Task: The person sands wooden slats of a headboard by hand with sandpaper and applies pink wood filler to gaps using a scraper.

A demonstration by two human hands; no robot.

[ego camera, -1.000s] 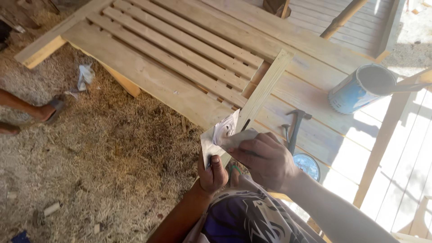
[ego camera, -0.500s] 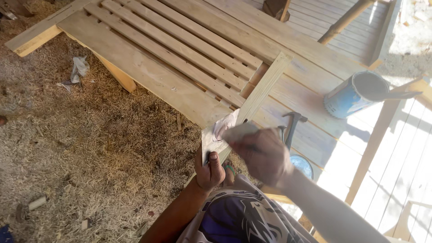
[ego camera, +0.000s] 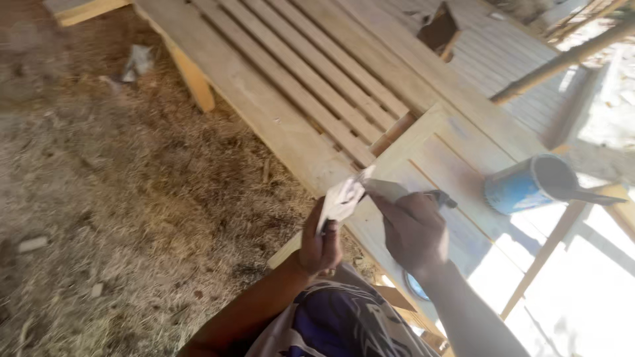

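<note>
Two bare hands meet just above the person's lap, over a purple and white printed shirt (ego camera: pixel 344 324). The left hand (ego camera: pixel 320 248) is closed around the lower edge of a small flat board (ego camera: pixel 340 201), smeared white and grey, with the thumb pressed up its near face. The right hand (ego camera: pixel 415 231) is curled shut around a flat-bladed scraper (ego camera: pixel 390 190), its pale blade touching the board's upper edge; the handle is mostly hidden in the fist.

Compared with half a second ago, the board now stands tilted nearly edge-on to the camera instead of showing its broad face, and the right hand sits lower and to the right of it, no longer covering it. The view has also swung, so the hammer seen beside the hands then is now hidden behind the right fist. The change reads as the scraper being drawn off the board's edge, likely loading or cleaning the blade.

Just beyond the hands lies a pale wooden panel (ego camera: pixel 450 158) with a slatted section (ego camera: pixel 311 73) farther up. A blue can (ego camera: pixel 522 185) lies tipped on the panel to the right, well apart from the hands. Straw-littered ground (ego camera: pixel 119 198) fills the left, with a crumpled rag (ego camera: pixel 137 63) at the far edge.
</note>
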